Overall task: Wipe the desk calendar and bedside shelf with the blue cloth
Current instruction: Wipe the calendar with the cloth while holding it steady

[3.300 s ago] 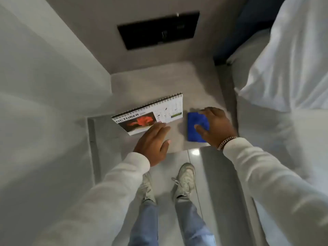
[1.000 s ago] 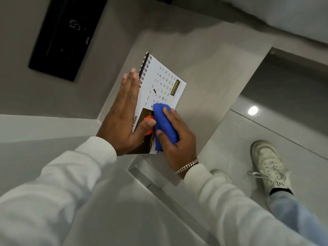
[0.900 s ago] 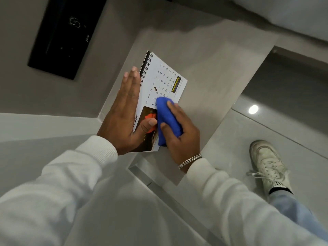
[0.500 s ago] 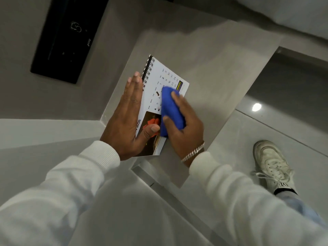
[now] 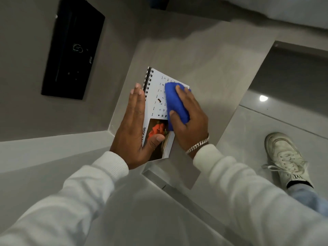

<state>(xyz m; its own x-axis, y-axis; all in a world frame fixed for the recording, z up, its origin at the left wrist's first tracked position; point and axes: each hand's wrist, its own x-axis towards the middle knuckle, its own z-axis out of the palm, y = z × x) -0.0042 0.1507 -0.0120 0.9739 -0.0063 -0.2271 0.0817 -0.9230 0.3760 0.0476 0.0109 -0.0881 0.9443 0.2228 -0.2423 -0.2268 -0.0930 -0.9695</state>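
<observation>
White calendar (image 5: 156,96), "2026", weekday abbreviations.

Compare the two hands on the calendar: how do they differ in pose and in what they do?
The left hand is flat, fingers straight and together, along the spiral side of the calendar, its thumb on the photo. The right hand is curled around the cloth and presses it on the date grid. The left hand holds no tool; the right hand holds the cloth and wears a bracelet. Both touch the calendar and come from white sleeves.
</observation>
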